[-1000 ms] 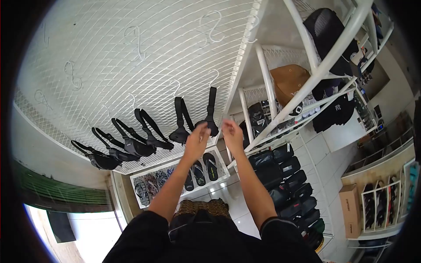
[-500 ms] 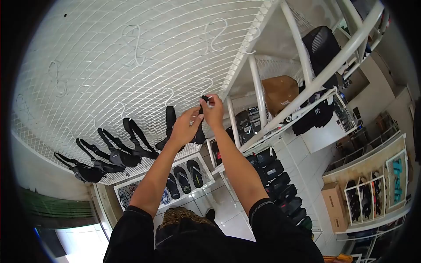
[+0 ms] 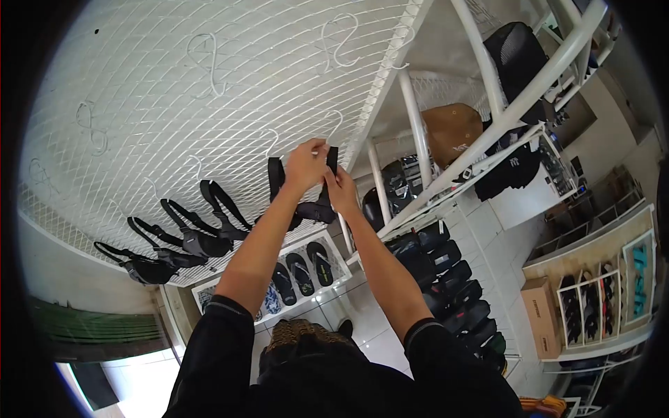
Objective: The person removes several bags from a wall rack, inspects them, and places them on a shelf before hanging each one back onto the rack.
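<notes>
Fingers (image 3: 317,157) L+R pinch strap (image 3: 332,159) top | at hook (image 3: 334,124)

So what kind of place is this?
Most likely a small shop for bags, caps and sandals. Black sling bags hang on hooks from a white wire grid, caps sit on a white rack, and sandals lie in a display box below.

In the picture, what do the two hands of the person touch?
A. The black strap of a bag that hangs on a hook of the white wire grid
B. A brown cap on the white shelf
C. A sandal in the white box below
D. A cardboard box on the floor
A: the left hand and right hand meet at the black strap under a hook on the white wire grid.
</notes>
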### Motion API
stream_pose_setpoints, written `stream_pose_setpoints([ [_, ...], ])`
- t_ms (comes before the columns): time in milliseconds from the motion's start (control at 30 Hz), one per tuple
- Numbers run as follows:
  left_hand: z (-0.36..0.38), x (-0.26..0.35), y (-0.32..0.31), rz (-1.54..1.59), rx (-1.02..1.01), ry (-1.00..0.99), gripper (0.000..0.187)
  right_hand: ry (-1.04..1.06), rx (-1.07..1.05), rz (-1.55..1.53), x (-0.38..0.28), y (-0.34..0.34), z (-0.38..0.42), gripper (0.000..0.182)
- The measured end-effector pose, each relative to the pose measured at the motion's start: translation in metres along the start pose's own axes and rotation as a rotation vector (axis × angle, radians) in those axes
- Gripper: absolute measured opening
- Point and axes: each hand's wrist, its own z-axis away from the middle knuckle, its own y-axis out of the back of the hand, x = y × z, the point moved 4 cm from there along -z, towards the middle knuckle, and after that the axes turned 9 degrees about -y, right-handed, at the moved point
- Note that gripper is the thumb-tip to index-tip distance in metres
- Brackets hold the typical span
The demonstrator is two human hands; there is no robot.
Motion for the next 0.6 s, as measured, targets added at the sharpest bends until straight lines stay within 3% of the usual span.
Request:
stream_pose_setpoints([
  [67,-0.004,-0.003,-0.006,-0.044,0.042,-0.023,0.032,-0.004,-0.028,0.054,0.009,-0.004,0.013,0.032],
  [167,-0.010,-0.002,-0.011,-0.091,0.126,-0.044,0.025,-0.028,-0.036,-0.128,0.016,-0.003,0.033,0.036],
  [300,-0.009,0.002,-0.013,-0.103,0.141,-0.008,0.022,-0.046,-0.054,-0.147,0.008,0.004,0.036,0.028],
  [433,-0.008,-0.005,-0.015,-0.124,0.143,0.014,0.020,-0.048,0.011,-0.067,-0.010,0.017,0.035,0.029],
  [500,-0.011,-0.008,-0.017,-0.126,0.156,0.008,0.020,0.081,0.077,-0.103,-0.022,0.027,0.030,0.030],
  [600,-0.010,-0.005,-0.021,-0.115,0.133,0.022,0.019,0.035,0.104,-0.173,-0.054,0.039,0.040,0.031],
])
